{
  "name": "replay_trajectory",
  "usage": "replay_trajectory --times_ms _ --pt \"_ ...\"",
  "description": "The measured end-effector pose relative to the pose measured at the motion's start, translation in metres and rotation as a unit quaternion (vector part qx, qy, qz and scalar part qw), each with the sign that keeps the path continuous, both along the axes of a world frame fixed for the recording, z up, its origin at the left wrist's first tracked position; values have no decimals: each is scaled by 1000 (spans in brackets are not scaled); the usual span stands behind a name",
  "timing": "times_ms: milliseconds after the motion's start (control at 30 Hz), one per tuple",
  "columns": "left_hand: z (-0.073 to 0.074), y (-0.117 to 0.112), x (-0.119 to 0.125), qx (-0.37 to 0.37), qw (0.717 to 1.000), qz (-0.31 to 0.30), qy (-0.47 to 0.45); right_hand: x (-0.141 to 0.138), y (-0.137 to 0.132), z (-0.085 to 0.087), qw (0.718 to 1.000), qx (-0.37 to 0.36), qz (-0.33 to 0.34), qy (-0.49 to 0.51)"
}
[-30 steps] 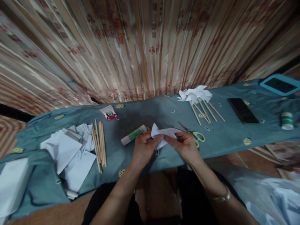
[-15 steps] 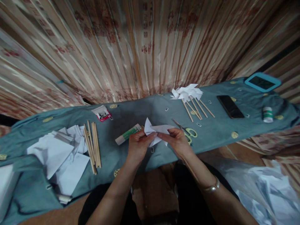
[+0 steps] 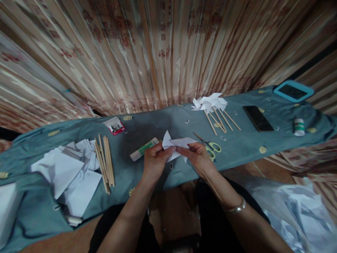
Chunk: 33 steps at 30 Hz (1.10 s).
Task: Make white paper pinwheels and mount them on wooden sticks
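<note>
My left hand [image 3: 155,162] and my right hand [image 3: 198,158] both pinch a folded white paper piece [image 3: 176,144] just above the blue cloth [image 3: 168,126], near its front edge. One pointed flap of the paper sticks up between my thumbs. A glue stick [image 3: 143,149] lies just left of my left hand. Yellow-handled scissors [image 3: 210,146] lie right of my right hand. Finished white paper pinwheels on sticks [image 3: 210,105] lie farther back on the right.
A bundle of wooden sticks [image 3: 105,163] and loose white paper sheets [image 3: 68,172] lie at the left. A small red packet [image 3: 116,125], a black phone [image 3: 257,118], a teal-cased tablet [image 3: 293,91] and a green-and-white tape roll [image 3: 299,127] also rest on the cloth. A striped curtain [image 3: 158,52] hangs behind.
The view has shifted slightly, so everything sits a little left and higher. My hands keep working the same paper piece, fingers adjusting a fold; nothing was picked up or put down.
</note>
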<state>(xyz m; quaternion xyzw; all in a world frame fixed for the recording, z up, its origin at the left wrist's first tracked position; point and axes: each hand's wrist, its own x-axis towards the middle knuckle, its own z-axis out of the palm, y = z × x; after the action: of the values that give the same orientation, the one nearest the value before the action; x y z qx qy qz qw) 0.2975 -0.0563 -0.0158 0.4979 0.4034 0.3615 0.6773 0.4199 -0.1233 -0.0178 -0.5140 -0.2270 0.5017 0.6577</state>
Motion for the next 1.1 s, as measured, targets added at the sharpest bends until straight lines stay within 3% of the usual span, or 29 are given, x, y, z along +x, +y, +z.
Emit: replay_trajectory --times_ms 200,433,733,1100 --pt "0 -2 0 -12 1000 -11 -7 -2 -1 7 1000 -3 3 7" --pt "-4 -2 0 -5 1000 -14 1 -1 -1 2 1000 -5 -14 24" --pt "-7 -1 -1 1 1000 -24 8 0 0 5 1000 7 28 2" --pt "-4 0 0 4 999 -36 13 0 -2 5 1000 -1 27 -10"
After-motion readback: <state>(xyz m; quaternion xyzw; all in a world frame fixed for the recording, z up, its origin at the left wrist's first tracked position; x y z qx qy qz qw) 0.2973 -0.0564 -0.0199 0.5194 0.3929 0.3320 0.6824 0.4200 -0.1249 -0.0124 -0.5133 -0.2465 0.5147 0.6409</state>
